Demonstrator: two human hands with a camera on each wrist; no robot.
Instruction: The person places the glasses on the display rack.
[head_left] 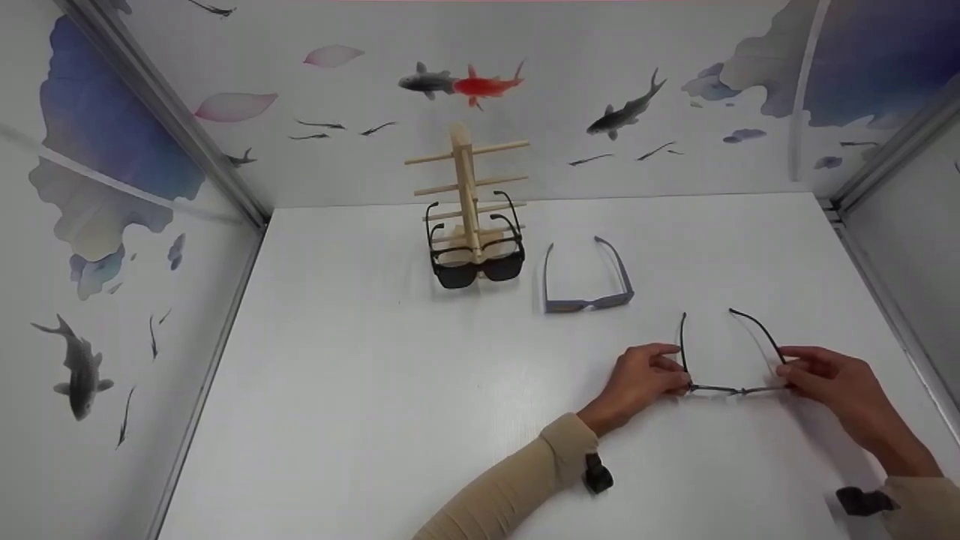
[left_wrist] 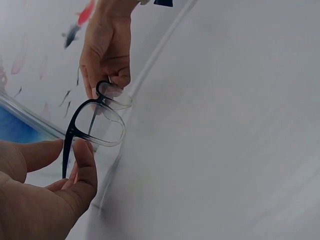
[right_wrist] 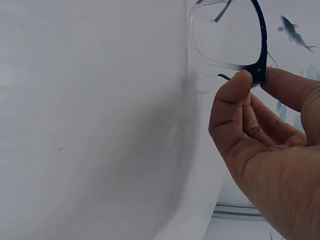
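Observation:
Both hands hold one pair of eyeglasses [head_left: 716,389] at the right of the white table, its temples unfolded and pointing away from me. The frame is black along the top and clear along the lower rims, as the left wrist view shows with the eyeglasses [left_wrist: 102,137]. My left hand [head_left: 641,379] pinches the left temple near its hinge. At the other hinge, my right hand [head_left: 836,382] pinches the right temple between thumb and fingers. In the right wrist view the right hand [right_wrist: 265,130] grips the black corner beside one lens.
A wooden display stand [head_left: 465,180] with several pegs stands at the back, bearing dark sunglasses [head_left: 457,277] and another black-framed pair above them. Blue-grey sunglasses [head_left: 589,304] lie unfolded on the table [head_left: 360,390] right of the stand. Printed panels [head_left: 525,150] enclose the table.

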